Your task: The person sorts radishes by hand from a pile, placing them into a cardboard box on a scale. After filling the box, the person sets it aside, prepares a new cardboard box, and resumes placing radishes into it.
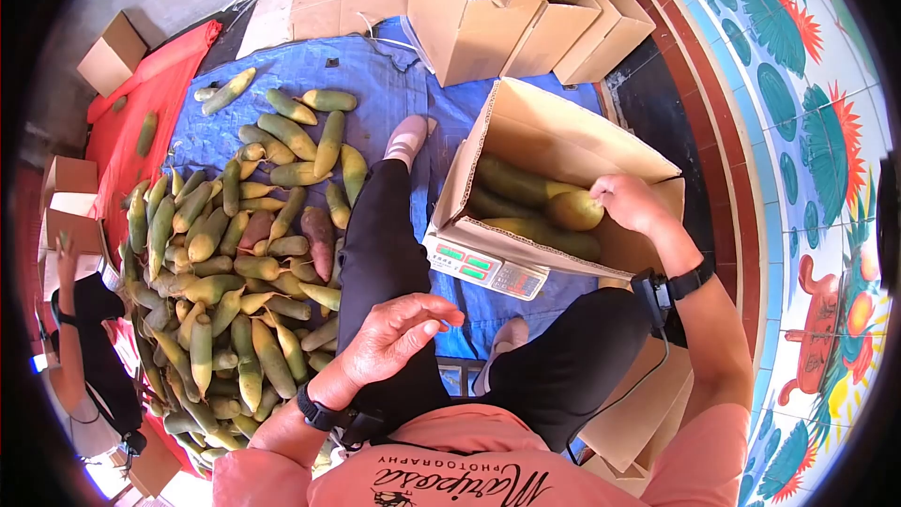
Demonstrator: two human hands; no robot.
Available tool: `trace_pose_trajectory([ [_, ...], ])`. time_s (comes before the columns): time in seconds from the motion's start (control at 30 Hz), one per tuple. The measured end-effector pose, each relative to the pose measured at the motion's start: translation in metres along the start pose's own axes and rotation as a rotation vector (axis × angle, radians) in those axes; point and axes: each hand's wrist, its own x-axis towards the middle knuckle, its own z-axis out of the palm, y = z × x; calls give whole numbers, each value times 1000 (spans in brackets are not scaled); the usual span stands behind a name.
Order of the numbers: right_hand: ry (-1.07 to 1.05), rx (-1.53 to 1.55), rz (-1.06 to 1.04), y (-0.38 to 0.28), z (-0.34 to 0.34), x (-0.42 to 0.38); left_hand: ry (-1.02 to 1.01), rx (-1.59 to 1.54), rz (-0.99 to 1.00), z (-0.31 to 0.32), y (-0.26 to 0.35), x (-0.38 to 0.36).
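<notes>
An open cardboard box (648,155) sits on a digital scale (488,268) with a lit display. Several large green radishes (511,178) lie inside it. My right hand (631,203) reaches over the box's right side, its fingers closed at the pale tip of one green radish (574,210). Over my thigh hovers my left hand (399,333), fingers loosely bent, thumb apart, holding nothing. Left of my leg spreads a big pile of green radishes (249,357), with a few reddish ones (318,230) among them.
Blue tarp (375,66) covers the floor. Cardboard boxes (469,33) stand behind the scale, and more cardboard (638,404) is by my right leg. A painted tile wall (788,178) runs along the right. Another person (89,347) is at the far left.
</notes>
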Motion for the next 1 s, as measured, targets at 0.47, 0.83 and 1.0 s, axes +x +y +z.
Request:
trace_pose_trajectory([
  [0.47,-148,-11,33,19,29,9,-20,-47,-8,-1,1,-1],
  [0.83,519,59,-84,-1,-9,-97,25,-267,38,-4,-1,-16],
  [1.0,733,91,-36,-9,27,-159,349,6,38,-54,24,-60],
])
